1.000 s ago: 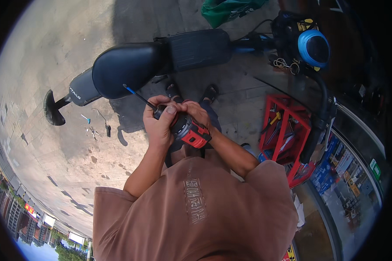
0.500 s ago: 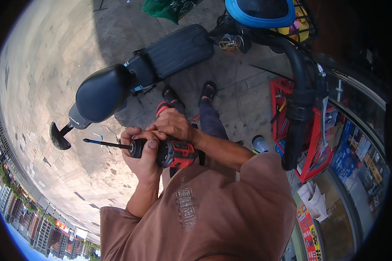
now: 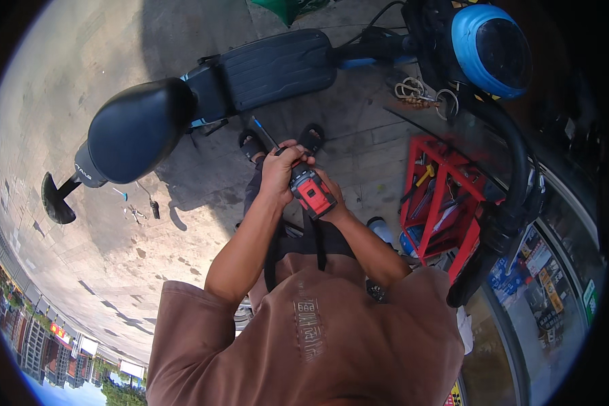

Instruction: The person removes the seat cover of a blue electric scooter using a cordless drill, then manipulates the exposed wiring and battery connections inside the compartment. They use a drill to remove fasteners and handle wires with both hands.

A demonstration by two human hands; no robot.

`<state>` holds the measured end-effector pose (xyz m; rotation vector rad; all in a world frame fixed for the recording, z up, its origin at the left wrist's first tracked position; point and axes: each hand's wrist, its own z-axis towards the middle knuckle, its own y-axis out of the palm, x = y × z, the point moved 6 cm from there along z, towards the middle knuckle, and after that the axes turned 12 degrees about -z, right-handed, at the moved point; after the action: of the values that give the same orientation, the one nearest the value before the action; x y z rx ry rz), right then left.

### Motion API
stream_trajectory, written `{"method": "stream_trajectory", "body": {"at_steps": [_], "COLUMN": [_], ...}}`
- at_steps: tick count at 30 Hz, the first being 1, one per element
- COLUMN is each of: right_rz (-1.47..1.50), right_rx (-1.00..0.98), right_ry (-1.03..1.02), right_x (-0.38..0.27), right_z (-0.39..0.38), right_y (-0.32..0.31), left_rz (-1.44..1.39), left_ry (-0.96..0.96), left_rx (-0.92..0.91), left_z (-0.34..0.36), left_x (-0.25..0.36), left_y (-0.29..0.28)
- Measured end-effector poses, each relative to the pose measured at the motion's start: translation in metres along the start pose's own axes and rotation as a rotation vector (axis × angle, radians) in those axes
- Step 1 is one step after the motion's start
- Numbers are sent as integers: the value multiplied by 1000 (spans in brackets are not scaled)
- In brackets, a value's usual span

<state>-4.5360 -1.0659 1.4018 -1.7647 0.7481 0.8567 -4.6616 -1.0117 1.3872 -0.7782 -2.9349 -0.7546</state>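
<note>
A red and black cordless drill (image 3: 312, 191) is held in front of my body, its long bit (image 3: 266, 132) with a blue band near the tip pointing away and slightly left. My left hand (image 3: 277, 173) is closed around the chuck end. Behind it, my right hand (image 3: 333, 192) wraps the drill from the right; its fingers are mostly hidden under the tool's body. Beyond the bit stands a scooter with a ridged black footboard (image 3: 277, 68), a black seat (image 3: 139, 128) and a blue-rimmed front part (image 3: 494, 51). The bit appears apart from the scooter.
A red tool rack (image 3: 446, 196) holding several tools stands at the right, beside the scooter's handlebar (image 3: 511, 162). Small parts and tools (image 3: 139, 206) lie on the paving at the left. A shop window (image 3: 541, 271) borders the right side.
The drill has swung from pointing left to pointing away from me, toward the footboard. Both hands moved with it, slightly right. The whole view has shifted.
</note>
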Motion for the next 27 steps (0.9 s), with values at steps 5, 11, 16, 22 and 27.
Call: {"method": "stream_trajectory", "body": {"at_steps": [5, 11, 16, 22, 27], "right_rz": [-192, -148, -236, 114, 12], "right_rx": [-2, -85, -12, 152, 246], "right_ry": [52, 30, 81, 685, 765], "right_x": [28, 41, 90, 181, 199], "right_z": [6, 24, 52, 104, 142], "right_y": [14, 25, 32, 1, -40], "left_rz": [51, -57, -250, 1340, 1497], "left_ry": [-128, -178, -116, 237, 267], "left_rx": [-10, 7, -107, 394, 465], "left_z": [53, 84, 119, 78, 15], "left_x": [-17, -16, -38, -43, -82], "left_y": [-31, -53, -83, -266, -342]}}
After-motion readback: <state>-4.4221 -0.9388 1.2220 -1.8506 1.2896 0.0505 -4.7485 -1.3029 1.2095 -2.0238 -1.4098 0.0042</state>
